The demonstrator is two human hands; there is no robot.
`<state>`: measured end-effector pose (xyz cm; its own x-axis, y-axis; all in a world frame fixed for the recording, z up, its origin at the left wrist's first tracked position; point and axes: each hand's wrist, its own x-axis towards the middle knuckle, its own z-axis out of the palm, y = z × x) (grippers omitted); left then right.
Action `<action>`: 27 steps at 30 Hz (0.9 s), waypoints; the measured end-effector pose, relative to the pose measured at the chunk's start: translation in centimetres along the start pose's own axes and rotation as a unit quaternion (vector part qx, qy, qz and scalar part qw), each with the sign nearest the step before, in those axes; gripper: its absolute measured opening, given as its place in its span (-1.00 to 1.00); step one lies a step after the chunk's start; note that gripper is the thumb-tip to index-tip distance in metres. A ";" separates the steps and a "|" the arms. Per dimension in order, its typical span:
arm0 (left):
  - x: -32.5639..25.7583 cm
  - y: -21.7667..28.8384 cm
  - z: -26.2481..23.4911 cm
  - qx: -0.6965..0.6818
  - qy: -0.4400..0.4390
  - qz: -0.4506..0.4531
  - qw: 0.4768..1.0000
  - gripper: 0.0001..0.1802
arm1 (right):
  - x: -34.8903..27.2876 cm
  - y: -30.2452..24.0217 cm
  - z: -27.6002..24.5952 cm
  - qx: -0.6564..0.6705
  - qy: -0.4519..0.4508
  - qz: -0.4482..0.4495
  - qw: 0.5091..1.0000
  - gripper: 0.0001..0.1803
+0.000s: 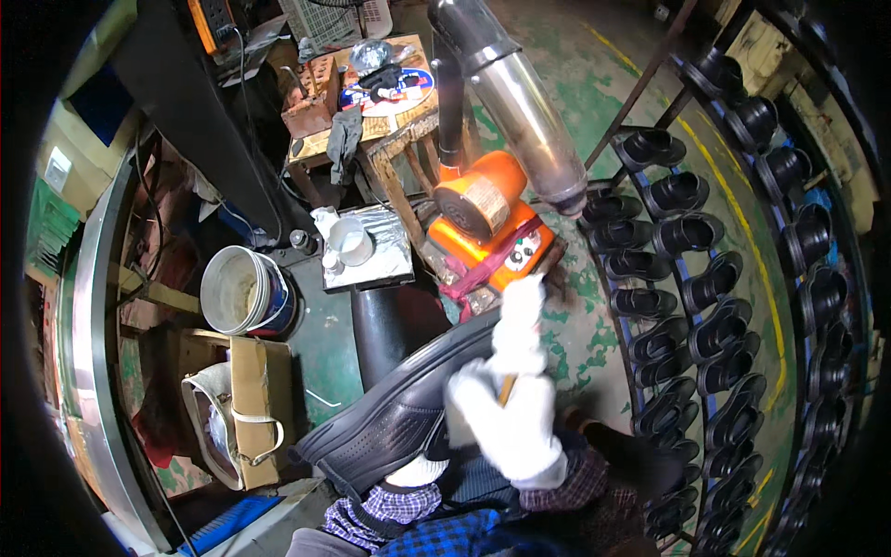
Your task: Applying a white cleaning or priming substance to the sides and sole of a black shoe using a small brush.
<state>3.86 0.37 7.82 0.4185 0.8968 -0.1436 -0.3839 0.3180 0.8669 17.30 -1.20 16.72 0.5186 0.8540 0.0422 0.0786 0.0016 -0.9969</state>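
Note:
A large black shoe (399,408) with small perforations is held close in front of me, tilted toward the upper right. My left hand (418,472), in a white glove, is at its near end; the shoe hides its fingers. To the right, my right hand (510,422), also white-gloved and somewhat blurred, is closed around a thin brown handle. A white cloth-like wad (520,325) sits on the handle's far end, in front of an orange machine. The wad is just right of the shoe's far end; I cannot tell whether they touch.
Beyond stands the orange blower-like machine (487,246) under a metal duct (524,121). A foil-covered stand (390,246) bears a plastic cup (351,241). At left are a bucket (232,288) and cardboard box (260,399). Racks of black shoes (682,237) line the right. A cluttered wooden table (399,121) is farther back.

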 end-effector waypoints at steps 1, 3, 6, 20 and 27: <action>0.0 -0.1 -0.3 0.006 0.007 -0.005 1.000 -0.51 | -0.2 0.7 0.4 0.024 -0.002 -0.034 0.999 -0.83; 0.1 -0.3 -0.1 0.004 0.003 -0.004 1.000 -0.51 | 0.2 0.0 -0.3 -0.033 -0.015 0.011 0.999 -0.80; 0.4 -0.2 -0.3 0.012 0.001 0.004 1.000 -0.51 | 1.6 -1.4 -0.9 -0.046 -0.019 0.179 0.983 -0.74; 0.2 1.1 0.5 0.059 -0.038 0.030 0.997 -0.50 | 2.3 0.7 -2.5 -0.007 0.038 0.043 0.998 -0.89; -0.2 0.3 -0.1 -0.084 -0.040 -0.001 0.996 -0.50 | 2.2 0.1 -1.7 -0.065 -0.033 0.010 0.997 -0.62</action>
<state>3.61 0.32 8.04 0.4808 0.8710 -0.1014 -0.5119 0.3727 0.7740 19.84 -0.21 16.80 0.4640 0.8857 0.0135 0.1800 -0.0794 -0.9805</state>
